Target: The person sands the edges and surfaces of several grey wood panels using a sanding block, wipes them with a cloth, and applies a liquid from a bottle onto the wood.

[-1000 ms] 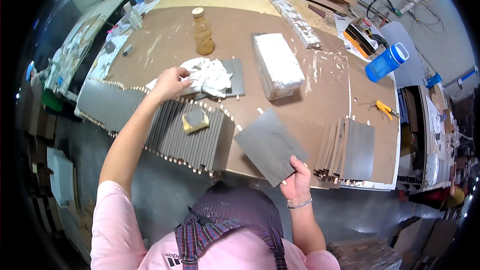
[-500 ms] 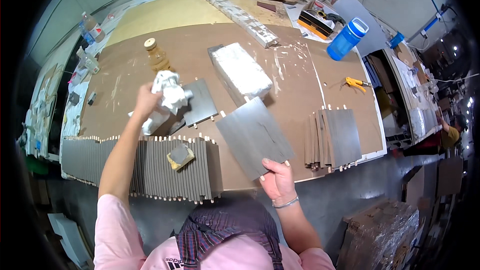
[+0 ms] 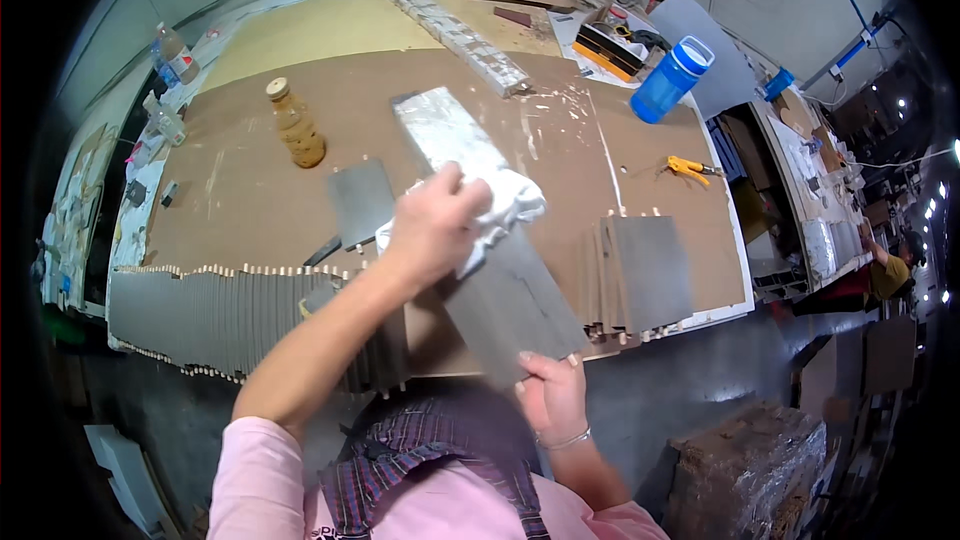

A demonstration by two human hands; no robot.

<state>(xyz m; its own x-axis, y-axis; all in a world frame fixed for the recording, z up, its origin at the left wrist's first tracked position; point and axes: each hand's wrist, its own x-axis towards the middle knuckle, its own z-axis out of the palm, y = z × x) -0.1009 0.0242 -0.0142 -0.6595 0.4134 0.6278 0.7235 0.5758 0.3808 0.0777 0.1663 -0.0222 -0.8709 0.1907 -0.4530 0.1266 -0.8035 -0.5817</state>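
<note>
My left hand (image 3: 435, 225) grips a crumpled white cloth (image 3: 515, 202) and presses it over the far end of a grey panel (image 3: 520, 300). Small wooden dowels stick out of the panel's edge. At its near corner, my right hand (image 3: 552, 398) pinches the panel, thumb on top. The panel slants away from me, its far end by a white-wrapped block (image 3: 445, 125). Left of the cloth lies another grey panel (image 3: 362, 195). My left forearm partly covers a long row of upright dowelled panels (image 3: 215, 315) and the sanding block on it.
Leaning dowelled panels (image 3: 655, 275) stand at the right. Beyond them lie a yellow air blow gun (image 3: 690, 170) and a blue bottle (image 3: 672, 80). A jar of brownish liquid (image 3: 297, 130) stands at the left. A wrapped stack (image 3: 745, 475) sits on the floor at lower right.
My left hand has swung right with the cloth, from beside the jar onto the panel. My right hand keeps its hold on the panel's near corner.
</note>
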